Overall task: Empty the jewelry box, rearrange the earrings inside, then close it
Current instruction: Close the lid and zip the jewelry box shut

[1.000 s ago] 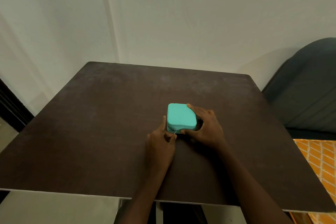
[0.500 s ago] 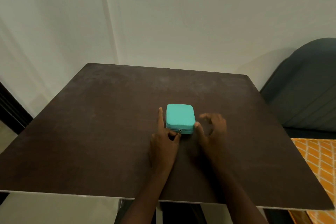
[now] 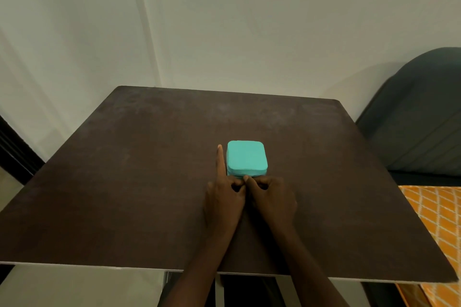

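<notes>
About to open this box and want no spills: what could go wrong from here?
1. Both hands, left hand and right hand, pinch at the near edge of the closed jewelry box; pulling may slide it across the table.
2. Only the left forefinger braces its side, so it could tip.
3. The contents are unseen; earrings might scatter.

The jewelry box point(image 3: 247, 158) sits on the table point(image 3: 124, 182), just beyond my 2 hands; my left hand point(image 3: 224, 203) lies beside my right hand point(image 3: 273, 200), touching.
</notes>
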